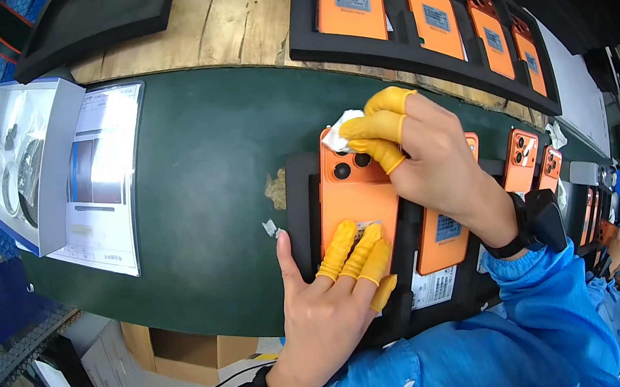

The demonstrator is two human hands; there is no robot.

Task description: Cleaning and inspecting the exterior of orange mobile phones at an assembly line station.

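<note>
1. At the upper left corner of the orange phone (338, 209), the right hand (436, 155) pinches a crumpled white wipe (341, 132); its yellow-covered fingertips are together, the grip clamped on the wipe alone.
2. Wiping well here probably calls for light, even pressure, a clean fold turned toward the surface, and small strokes around each lens rather than dragging across the whole camera block (362, 173).
3. The left hand (328, 319) lies palm down, its fingers slightly apart, pressing on the phone's lower back without pinching; a flat, steady press away from the label's (369, 225) edges should serve best.
4. The phone lies directly under both grips, back up: the camera block just below the wipe, the label partly under the left fingers.
5. Beneath it is a black tray (300, 203); whether the phone sits fully in its slot, I cannot tell.
6. Just to the right, below the right wrist, lies a second phone (438, 254).
7. Farther out, beyond the green top of the bench (194, 147), a far tray (305, 16) holds four more phones.
</note>
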